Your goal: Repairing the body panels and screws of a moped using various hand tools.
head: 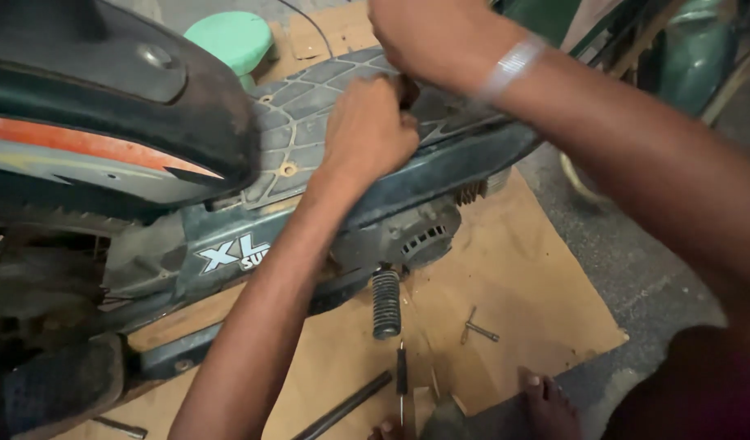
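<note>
Fastener work on the moped footboard (310,106): left hand (367,130) fisted on it, right hand (428,37) at 12 o'clock, grip hidden; next needs steady turning

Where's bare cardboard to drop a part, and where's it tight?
Free: the cardboard sheet right of the small T-shaped tool, out to its corner by the pavement. Also a patch left of the ribbed footpeg. Crowded: near the bottom edge, where screwdriver, dark rod and a foot lie. Both hands, left and right, press together on the footboard.
</note>
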